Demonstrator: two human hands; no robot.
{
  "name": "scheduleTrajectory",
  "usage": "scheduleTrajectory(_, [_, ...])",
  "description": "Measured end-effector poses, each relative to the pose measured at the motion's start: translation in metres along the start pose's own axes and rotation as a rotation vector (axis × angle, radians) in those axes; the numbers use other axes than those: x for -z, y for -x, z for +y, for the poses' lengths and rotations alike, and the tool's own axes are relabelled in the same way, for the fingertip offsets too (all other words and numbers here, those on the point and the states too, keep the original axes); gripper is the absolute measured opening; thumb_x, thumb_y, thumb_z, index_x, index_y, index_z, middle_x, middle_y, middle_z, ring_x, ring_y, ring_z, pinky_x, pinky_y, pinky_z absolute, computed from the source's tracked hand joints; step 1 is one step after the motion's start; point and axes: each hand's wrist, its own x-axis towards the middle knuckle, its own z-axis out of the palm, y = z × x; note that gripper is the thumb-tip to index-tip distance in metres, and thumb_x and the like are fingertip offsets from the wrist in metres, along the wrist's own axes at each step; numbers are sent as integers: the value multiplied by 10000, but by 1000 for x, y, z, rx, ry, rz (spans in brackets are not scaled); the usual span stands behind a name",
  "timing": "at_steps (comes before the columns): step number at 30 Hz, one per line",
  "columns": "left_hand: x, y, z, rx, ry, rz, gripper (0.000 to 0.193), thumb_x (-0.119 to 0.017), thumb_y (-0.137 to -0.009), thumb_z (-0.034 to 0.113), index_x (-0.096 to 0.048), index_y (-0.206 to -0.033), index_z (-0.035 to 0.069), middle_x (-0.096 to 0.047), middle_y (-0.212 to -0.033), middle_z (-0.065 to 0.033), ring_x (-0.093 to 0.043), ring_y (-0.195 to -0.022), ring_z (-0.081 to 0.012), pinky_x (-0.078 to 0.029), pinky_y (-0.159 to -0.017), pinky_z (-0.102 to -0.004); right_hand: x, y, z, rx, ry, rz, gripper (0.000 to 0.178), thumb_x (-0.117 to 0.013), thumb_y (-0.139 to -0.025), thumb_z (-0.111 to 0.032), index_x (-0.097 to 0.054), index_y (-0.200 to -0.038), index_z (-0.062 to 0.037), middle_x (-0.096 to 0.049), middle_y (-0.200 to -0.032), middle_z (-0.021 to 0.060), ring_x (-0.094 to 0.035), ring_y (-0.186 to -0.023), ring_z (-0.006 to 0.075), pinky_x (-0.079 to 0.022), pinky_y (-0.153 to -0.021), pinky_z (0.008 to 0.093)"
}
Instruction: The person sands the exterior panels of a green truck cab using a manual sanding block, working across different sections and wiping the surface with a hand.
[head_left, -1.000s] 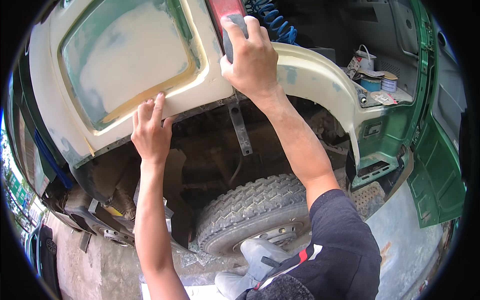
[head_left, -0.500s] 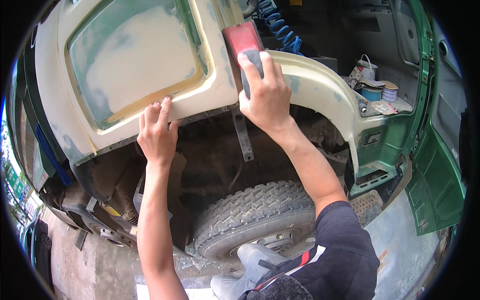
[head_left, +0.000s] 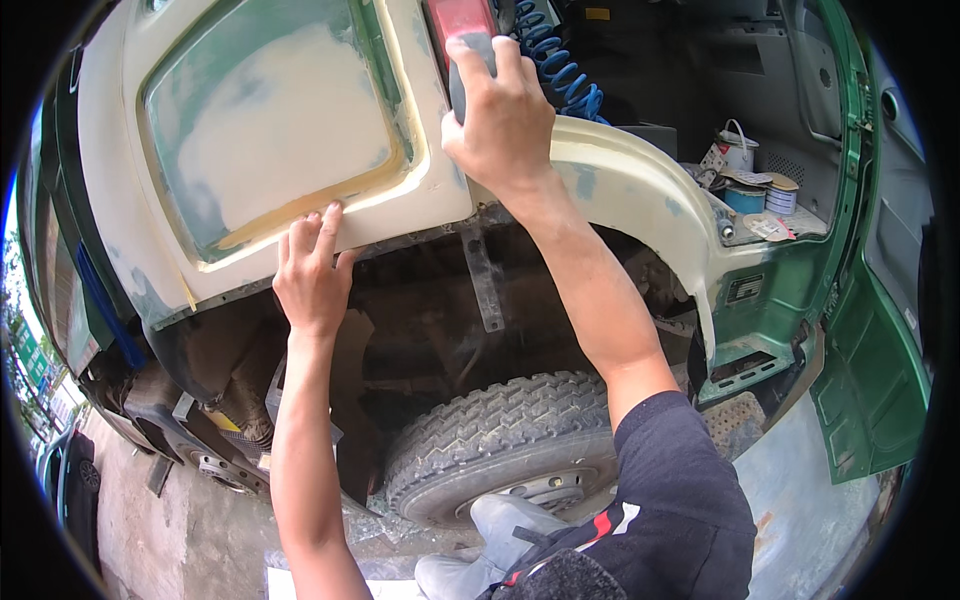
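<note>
My right hand [head_left: 503,125] is wrapped round a red and dark grey hand sanding block [head_left: 463,18], held against the rear edge of a cream-coated vehicle panel [head_left: 425,190]. The block's top end is cut off by the frame's upper edge. My left hand [head_left: 313,268] lies on the panel's lower edge, fingers stretched and fingertips on the surface below the recessed area. That recess holds a pale smoothed patch [head_left: 285,135] ringed by green, with a tan strip [head_left: 300,208] along its lower rim.
Below the panel is a dark wheel well with a large treaded tyre [head_left: 510,430]. A cream wheel arch [head_left: 630,165] curves to the right. Cans [head_left: 745,196] stand in the doorway near a blue coiled hose [head_left: 565,75]. A green door [head_left: 870,380] hangs at far right.
My right hand has moved up and slightly left with the sanding block along the panel's edge. My left hand has stayed nearly in place.
</note>
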Motion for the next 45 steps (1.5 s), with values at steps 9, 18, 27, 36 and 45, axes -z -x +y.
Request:
scheduleTrajectory(9, [0,2,0,-22,-21,0,690,-879,-725,137,-653,-1374,206,-647,-1219,-57,-645,-1152,-284,-603,-862,-412,3,8,4,34,-26,-4,567,-735,-704,-39,-636,-1263,-43,-538,-1159,175,-614,-1013,372,-621,-734,458])
scheduleTrajectory(18, [2,3,-3,-21,-23,14,713,-894,-721,139,-647,-1385,220,-641,-1236,-64,-639,-1180,-288,-604,-878,-425,7,29,6,28,-49,10,577,-731,-693,-46,-640,-1263,-45,-555,-1148,189,-636,-1011,373,-627,-713,468])
scheduleTrajectory(27, [6,3,-2,27,8,-7,700,-889,-728,133,-655,-1382,219,-642,-1234,-62,-641,-1170,-285,-594,-884,-427,4,19,4,-5,-58,-12,612,-729,-697,-59,-649,-1301,-102,-580,-1173,174,-653,-1021,389,-606,-821,479])
scheduleTrajectory(36, [9,-1,1,60,18,8,641,-883,-737,129,-685,-1343,191,-647,-1198,-63,-650,-1126,-279,-580,-884,-425,-1,23,3,54,-46,34,544,-721,-684,-50,-667,-1225,-67,-587,-1148,174,-652,-979,377,-618,-726,487])
scheduleTrajectory(45, [9,-2,0,41,10,-22,656,-874,-740,122,-679,-1361,207,-649,-1194,-45,-652,-1128,-264,-591,-869,-421,6,31,4,-10,-52,-56,610,-730,-692,-57,-649,-1293,-122,-553,-1274,170,-633,-1087,400,-574,-864,509])
